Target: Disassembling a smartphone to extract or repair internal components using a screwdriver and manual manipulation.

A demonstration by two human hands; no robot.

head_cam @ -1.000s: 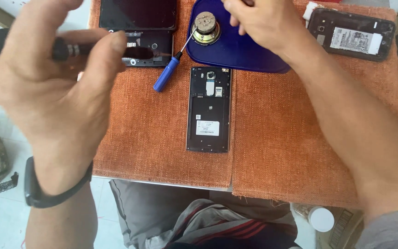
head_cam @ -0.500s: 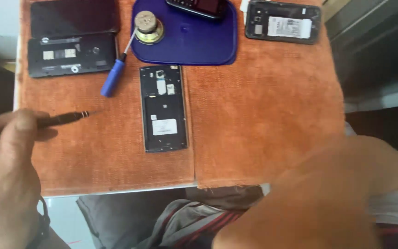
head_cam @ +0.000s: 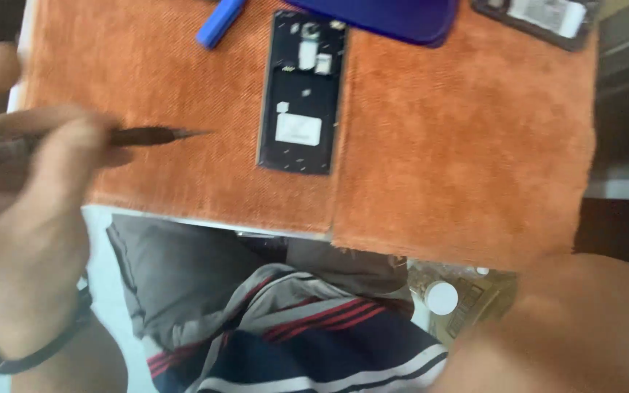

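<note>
My left hand (head_cam: pixel 30 211) is at the left edge, blurred, closed around a dark thin screwdriver (head_cam: pixel 151 136) whose tip points right, just short of an opened phone. That opened phone (head_cam: pixel 301 91), back cover off and insides showing, lies on the orange cloth (head_cam: pixel 460 145). A black band (head_cam: pixel 30 349) sits on my left wrist. Only a blurred stretch of my right arm (head_cam: pixel 547 335) shows at the bottom right; its hand is out of sight.
A blue-handled screwdriver (head_cam: pixel 220 22) and a blue tray (head_cam: pixel 387 14) lie at the top edge. Another opened phone (head_cam: pixel 540 18) sits at the top right. Below the table edge are my lap in striped clothing (head_cam: pixel 293 335) and a white-capped bottle (head_cam: pixel 442 297).
The view has dropped and closed in, so the tray and far phones slid to the top edge. My left hand with the dark screwdriver rose toward the opened phone.
</note>
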